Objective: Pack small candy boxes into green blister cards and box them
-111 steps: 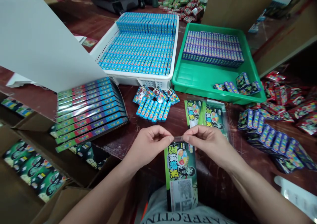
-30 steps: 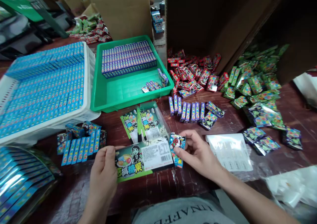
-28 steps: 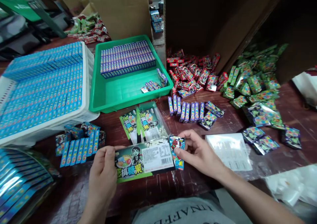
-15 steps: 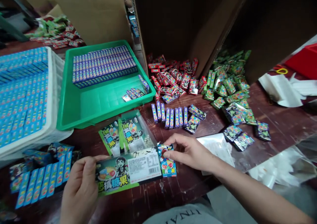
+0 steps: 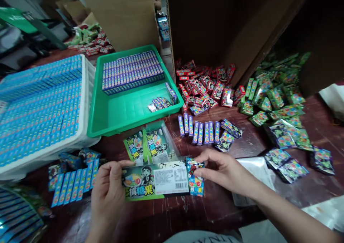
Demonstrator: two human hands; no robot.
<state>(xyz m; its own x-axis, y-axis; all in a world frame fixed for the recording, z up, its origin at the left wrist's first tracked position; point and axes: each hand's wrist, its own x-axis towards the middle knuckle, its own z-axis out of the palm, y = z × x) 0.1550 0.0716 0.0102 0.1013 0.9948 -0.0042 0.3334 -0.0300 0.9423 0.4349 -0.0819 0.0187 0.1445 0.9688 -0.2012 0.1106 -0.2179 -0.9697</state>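
My left grip [image 5: 109,189] is closed on one end of a printed packet [image 5: 157,180]; my right grip [image 5: 219,171] pinches a small blue box [image 5: 196,185] at the packet's other end. Beyond both grips, more packets [image 5: 156,142] lie on the worktop [image 5: 150,221].

Viewing remotely, I note a scuffed dark-red desk [image 5: 156,216] bearing a white basket [image 5: 86,103], green tray [image 5: 126,108], blue boxes [image 5: 70,186], purple boxes [image 5: 201,132], red packs [image 5: 199,87], green packs [image 5: 275,98].

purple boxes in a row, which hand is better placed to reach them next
The right hand, probably: it is nearer the purple boxes, though it pinches a blue box. The left hand, farther away, holds a packet.
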